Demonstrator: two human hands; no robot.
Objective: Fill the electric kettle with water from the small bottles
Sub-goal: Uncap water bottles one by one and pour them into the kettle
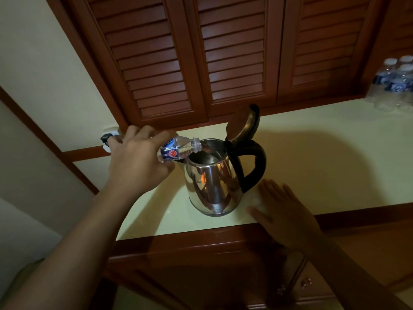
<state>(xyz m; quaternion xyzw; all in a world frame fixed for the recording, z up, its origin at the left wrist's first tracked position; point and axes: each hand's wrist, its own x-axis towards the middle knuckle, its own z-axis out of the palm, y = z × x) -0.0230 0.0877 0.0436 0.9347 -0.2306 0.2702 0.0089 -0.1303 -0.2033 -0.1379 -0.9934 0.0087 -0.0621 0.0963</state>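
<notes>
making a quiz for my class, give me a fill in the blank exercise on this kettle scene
1. The left hand tips a small bottle over the ____ kettle.
2. The kettle's lid stands ____.
3. The right hand lies flat on the ____ beside the kettle.
4. More bottles stand at the far ____ of the counter.

Missing words: steel; open; counter; right

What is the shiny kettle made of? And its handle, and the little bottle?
The kettle looks like polished metal, probably stainless steel: its body mirrors the room. Its handle looks like glossy black plastic, though that is only a guess. The little bottle in the left hand looks like thin clear plastic, see-through with ridges.
</notes>
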